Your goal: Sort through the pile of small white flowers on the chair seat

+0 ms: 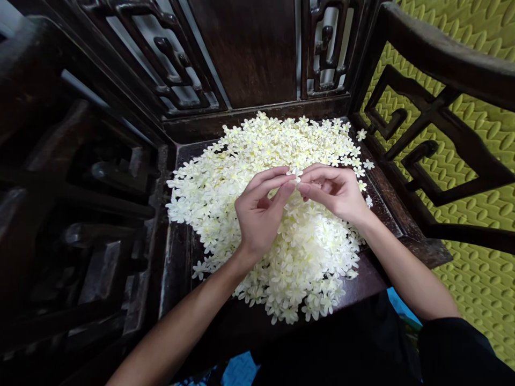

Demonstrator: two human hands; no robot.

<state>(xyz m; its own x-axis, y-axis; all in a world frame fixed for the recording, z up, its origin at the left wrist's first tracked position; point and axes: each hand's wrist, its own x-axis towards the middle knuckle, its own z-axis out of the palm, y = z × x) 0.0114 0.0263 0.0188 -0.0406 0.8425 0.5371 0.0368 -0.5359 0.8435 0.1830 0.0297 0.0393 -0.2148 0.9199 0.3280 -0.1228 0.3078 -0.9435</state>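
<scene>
Above a wide heap of small white and pale yellow flowers (225, 193), my two hands meet at their fingertips. One white flower (295, 173) shows between them. My left hand (263, 206) is closed in a pinch on this flower, thumb against the fingers. From the other side, my right hand (336, 190) pinches at the same flower, its fingers curled in. Whether a thin thread or stem also lies between the fingertips is too small to tell.
The heap lies on the seat of a dark wooden chair (364, 281), with a carved backrest (245, 53) behind. Carved armrests stand at left (80, 214) and right (450, 118). A few loose flowers (368, 164) lie near the right edge. Beyond is a yellow-green textured surface (483, 257).
</scene>
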